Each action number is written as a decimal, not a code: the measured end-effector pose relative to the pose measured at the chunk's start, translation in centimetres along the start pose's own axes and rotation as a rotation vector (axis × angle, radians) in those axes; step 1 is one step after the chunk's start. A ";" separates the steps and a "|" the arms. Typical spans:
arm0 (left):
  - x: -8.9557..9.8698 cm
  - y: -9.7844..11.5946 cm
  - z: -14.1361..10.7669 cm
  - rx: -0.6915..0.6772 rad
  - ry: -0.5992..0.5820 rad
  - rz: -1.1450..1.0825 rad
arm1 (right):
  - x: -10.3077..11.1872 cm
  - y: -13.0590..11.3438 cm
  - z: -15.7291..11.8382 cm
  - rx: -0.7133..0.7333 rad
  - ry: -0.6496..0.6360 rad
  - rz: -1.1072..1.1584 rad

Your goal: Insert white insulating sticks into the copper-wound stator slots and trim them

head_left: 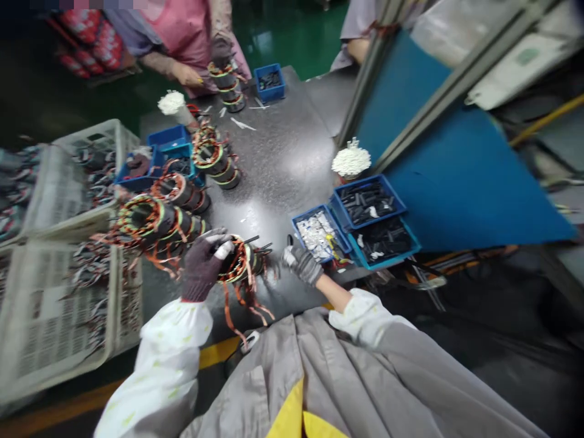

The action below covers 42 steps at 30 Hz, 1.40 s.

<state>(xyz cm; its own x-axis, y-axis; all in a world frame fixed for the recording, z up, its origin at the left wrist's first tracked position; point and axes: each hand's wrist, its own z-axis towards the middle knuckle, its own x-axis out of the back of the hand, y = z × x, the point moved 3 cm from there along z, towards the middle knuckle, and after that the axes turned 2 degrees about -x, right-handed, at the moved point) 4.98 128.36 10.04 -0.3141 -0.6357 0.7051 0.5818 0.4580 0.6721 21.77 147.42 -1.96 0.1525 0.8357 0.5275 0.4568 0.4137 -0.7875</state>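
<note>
A motor stator [241, 263] with copper windings lies on its side at the table's near edge, with copper leads hanging over that edge and thin black tubes sticking out to the right. My left hand [204, 263], in a dark glove with pale fingertips, grips its upper left rim. To the right and apart from the stator is my right hand [303, 263], in a grey striped glove. Its fingers are pinched together, and a small black piece of sleeving [290, 239] pokes up from them. Part of that piece is hidden by the fingers.
More stators [145, 218] stand left, beside white plastic crates [68, 304]. At right are a blue bin [295, 221] of white pieces, another bin [401, 208] of black sleeves and a white bundle [351, 159]. Across the table a person [182, 36] handles stacked stators [230, 91].
</note>
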 end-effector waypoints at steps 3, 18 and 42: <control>-0.1 0.0 0.4 0.022 0.011 0.035 | 5.7 4.9 -5.0 -0.220 0.112 -0.221; -0.4 -0.2 0.0 0.055 0.019 0.047 | 18.5 13.4 -7.0 -0.567 0.330 -0.463; -0.2 -0.2 -0.4 -0.040 0.035 -0.053 | -4.5 1.7 4.9 -0.010 -0.093 -0.254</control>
<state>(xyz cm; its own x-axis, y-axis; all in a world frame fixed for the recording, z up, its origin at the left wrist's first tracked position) 5.28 128.14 9.66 -0.3192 -0.6804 0.6597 0.5947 0.3982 0.6984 17.61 146.13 -7.26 -0.0492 0.7354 0.6759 0.4790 0.6111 -0.6301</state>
